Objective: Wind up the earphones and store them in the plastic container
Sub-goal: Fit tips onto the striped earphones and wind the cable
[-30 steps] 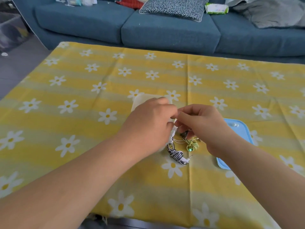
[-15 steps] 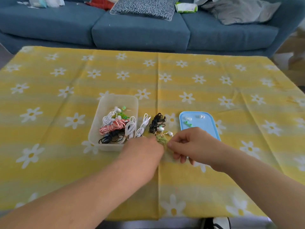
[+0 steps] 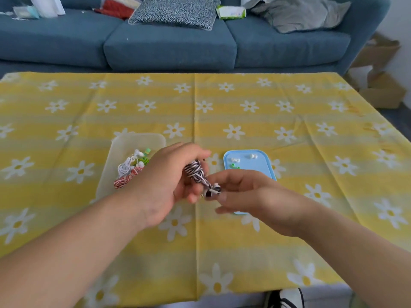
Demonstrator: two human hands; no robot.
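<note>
A black-and-white striped earphone cord (image 3: 195, 172) hangs in the air between both hands, bunched into a coil. My left hand (image 3: 171, 181) grips the upper coil, and my right hand (image 3: 242, 194) pinches its lower end (image 3: 212, 191) with thumb and fingers. Behind my left hand a clear plastic container (image 3: 124, 147) sits on the table, holding wound white (image 3: 127, 165), red-and-white (image 3: 125, 181) and green (image 3: 145, 155) earphones. Part of the container is hidden by my left hand.
A blue lid (image 3: 255, 165) lies flat just right of my hands, with several small white and green ear tips on it. The table carries a yellow daisy-print cloth (image 3: 244, 112). A blue sofa (image 3: 169, 43) runs behind it, and cardboard boxes (image 3: 382, 85) stand at the right.
Half a second ago both hands were low on the cloth by loose earphones. Now they are raised with the striped cord between them. The camera view has also shifted.
</note>
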